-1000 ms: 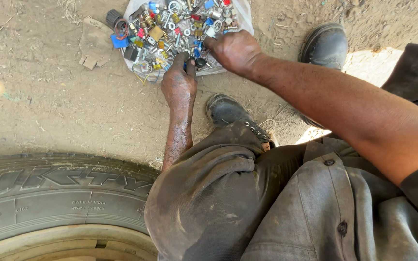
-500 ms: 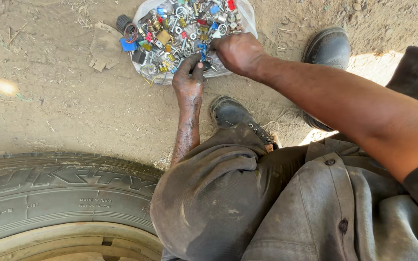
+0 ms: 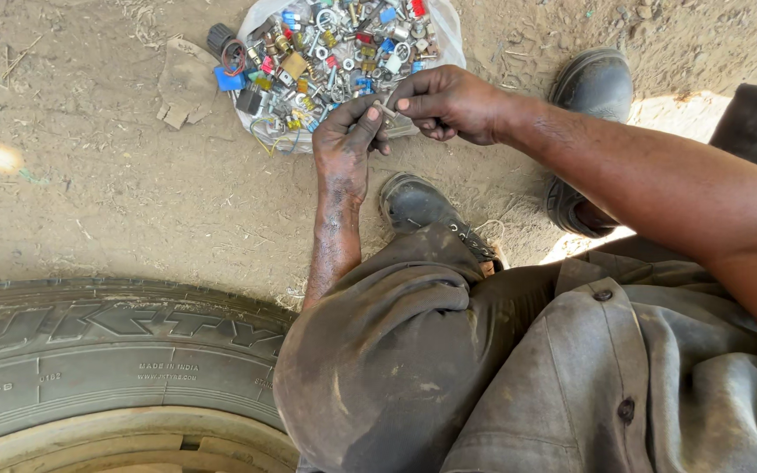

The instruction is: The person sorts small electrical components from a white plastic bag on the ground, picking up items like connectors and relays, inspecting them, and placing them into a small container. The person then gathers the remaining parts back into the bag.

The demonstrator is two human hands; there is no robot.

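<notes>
A heap of small metal and coloured electrical connectors and fittings point(image 3: 335, 52) lies on a white plastic sheet point(image 3: 447, 33) on the dirt. My left hand point(image 3: 345, 144) and my right hand point(image 3: 449, 103) meet at the near edge of the heap. Between the fingertips of both hands sits one small metal fitting point(image 3: 385, 110). Which hand bears it more I cannot tell; both pinch it.
A large black tyre point(image 3: 107, 359) fills the lower left. My two dark boots point(image 3: 418, 203) point(image 3: 590, 88) rest on the sandy ground beside the heap. A scrap of cardboard point(image 3: 184, 88) lies left of the sheet. My knee in grey trousers point(image 3: 378, 350) is in front.
Both hands have drawn back from inside the heap to its near edge and come together, now pinching a small metal fitting between them.
</notes>
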